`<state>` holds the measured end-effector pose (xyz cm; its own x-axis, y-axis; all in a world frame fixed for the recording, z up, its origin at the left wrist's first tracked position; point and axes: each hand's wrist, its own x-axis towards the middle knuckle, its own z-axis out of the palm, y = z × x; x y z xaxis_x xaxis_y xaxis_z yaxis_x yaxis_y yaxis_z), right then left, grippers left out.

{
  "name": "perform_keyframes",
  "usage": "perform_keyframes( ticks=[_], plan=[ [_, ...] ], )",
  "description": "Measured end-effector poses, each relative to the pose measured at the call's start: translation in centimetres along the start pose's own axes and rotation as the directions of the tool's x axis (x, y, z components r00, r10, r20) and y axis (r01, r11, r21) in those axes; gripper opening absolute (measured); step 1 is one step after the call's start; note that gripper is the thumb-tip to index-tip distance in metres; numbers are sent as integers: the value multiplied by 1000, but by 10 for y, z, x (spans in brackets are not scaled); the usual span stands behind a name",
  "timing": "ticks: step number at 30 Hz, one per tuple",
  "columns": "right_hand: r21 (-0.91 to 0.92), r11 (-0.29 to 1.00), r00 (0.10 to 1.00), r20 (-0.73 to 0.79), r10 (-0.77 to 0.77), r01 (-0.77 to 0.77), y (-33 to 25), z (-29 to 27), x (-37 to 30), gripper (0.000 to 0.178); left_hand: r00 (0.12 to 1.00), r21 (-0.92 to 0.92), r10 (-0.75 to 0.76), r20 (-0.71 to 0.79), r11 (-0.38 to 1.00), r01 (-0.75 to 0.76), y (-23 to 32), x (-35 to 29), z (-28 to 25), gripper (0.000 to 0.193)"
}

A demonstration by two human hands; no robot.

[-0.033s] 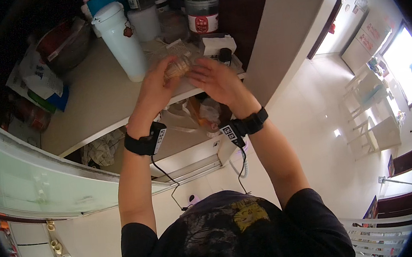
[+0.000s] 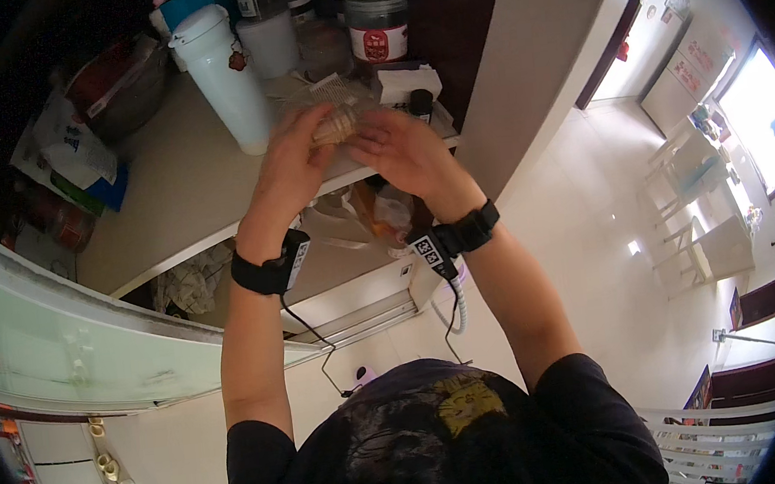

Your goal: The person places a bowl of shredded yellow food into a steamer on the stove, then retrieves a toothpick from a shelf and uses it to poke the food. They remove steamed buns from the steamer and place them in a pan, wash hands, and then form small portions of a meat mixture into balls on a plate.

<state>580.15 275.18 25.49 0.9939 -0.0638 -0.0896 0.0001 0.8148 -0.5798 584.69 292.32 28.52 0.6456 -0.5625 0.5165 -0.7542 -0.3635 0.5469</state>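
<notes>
Over the front of a cabinet shelf (image 2: 166, 221), my left hand (image 2: 290, 153) is closed round a small clear and beige item (image 2: 336, 127) with a ribbed look; its exact kind cannot be made out. My right hand (image 2: 402, 152) meets it from the other side, fingers bent against it and partly hiding it. Just behind lies a pale comb-like piece (image 2: 329, 89). A tall white lidded container (image 2: 228, 85) stands left of my hands. Beyond my right fingers are a white box or packet (image 2: 410, 83) and a small black-capped bottle (image 2: 421, 103).
Jars (image 2: 379, 33) and tubs (image 2: 271, 46) crowd the shelf's back. Bowls and bags (image 2: 65, 142) sit at its left. A lower compartment holds plastic-wrapped goods (image 2: 392, 209). A pale upright panel (image 2: 547, 59) borders the shelf on the right; a curved greenish door (image 2: 89, 336) is at left.
My right fingers, blurred before, have shifted slightly against the small item and show more sharply. Both hands stay in nearly the same place.
</notes>
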Motion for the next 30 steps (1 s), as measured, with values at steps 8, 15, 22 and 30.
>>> perform_keyframes(
  ticks=[8, 15, 22, 30],
  plan=[
    [313, 945, 992, 115, 56, -89, 13, 8, 8, 24, 968, 376, 243, 61, 893, -248, 40, 8, -11, 55],
    [127, 992, 1000, 13, -5, 3, 16, 7, 7, 22, 973, 382, 231, 23, 897, -222, 34, 9, -14, 55],
    [69, 989, 992, -18, -128, 129, 24, 13, 4, 22, 959, 453, 281, -36, 860, -235, 35, 12, -13, 48],
    [145, 988, 999, 17, -49, 46, 31, 13, -12, 26, 948, 516, 281, -152, 840, -166, 49, 9, -7, 41]
  ],
)
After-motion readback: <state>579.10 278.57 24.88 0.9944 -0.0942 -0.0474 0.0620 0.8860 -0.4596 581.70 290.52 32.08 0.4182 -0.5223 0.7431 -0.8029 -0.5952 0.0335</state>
